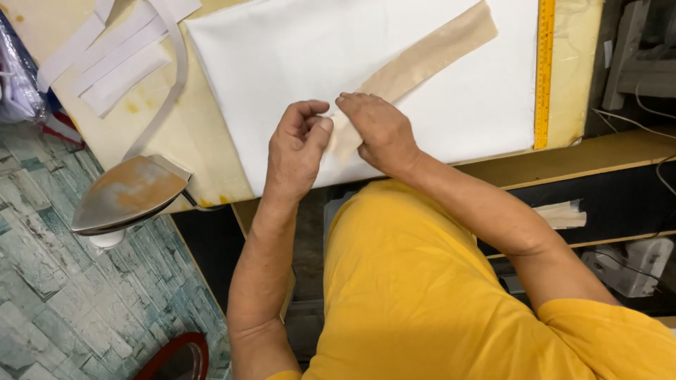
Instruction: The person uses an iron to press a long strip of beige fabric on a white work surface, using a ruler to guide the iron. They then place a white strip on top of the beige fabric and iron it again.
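A long beige fabric strip (429, 53) lies diagonally across a white cloth (310, 49) spread on the yellowish padded table (190, 134). My left hand (299, 151) pinches the near end of the strip between thumb and fingers. My right hand (377, 130) lies palm down on the same end, fingers curled over its edge. The two hands touch each other at the strip's end, which they partly hide.
An iron (130, 193) rests soleplate up at the table's left front corner. Several white strips (116, 53) lie at the back left. A yellow ruler (543, 70) runs along the right edge. More beige strips (563, 214) sit on a lower shelf.
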